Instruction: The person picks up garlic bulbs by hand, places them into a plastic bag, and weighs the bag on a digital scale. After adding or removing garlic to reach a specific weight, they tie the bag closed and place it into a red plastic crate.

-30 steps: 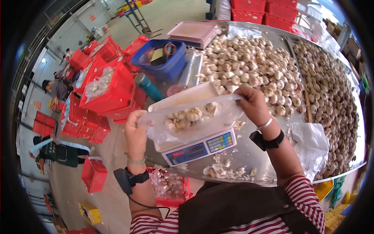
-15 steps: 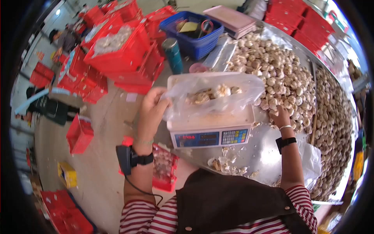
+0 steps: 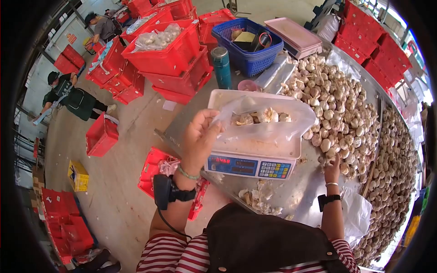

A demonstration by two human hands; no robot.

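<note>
A clear plastic bag [image 3: 298, 119] lies with its mouth open on a white digital scale [image 3: 255, 144], with several garlic bulbs [image 3: 268, 114] inside. My left hand [image 3: 202, 133] pinches the bag's left edge between thumb and fingers. Red digits glow on the scale's display [image 3: 232, 164]. Over on the right, my right hand [image 3: 332, 168] reaches to the near edge of a large garlic pile [image 3: 339, 98]. Its fingers are curled around a bulb there, partly hidden among the others.
Garlic skins [image 3: 259, 200] litter the metal table [image 3: 309, 191] before the scale. Behind it stand a teal bottle [image 3: 221, 68], a blue basket [image 3: 248, 54] and a pink tray [image 3: 293, 34]. Stacked red crates [image 3: 161, 57] are at left. Two people work farther off. A plastic sheet [image 3: 357, 211] lies beside my right forearm.
The whole view has shifted, so the scale and table sit farther right. My left hand keeps its pinch on the bag. My right hand stays at the pile's near edge.
</note>
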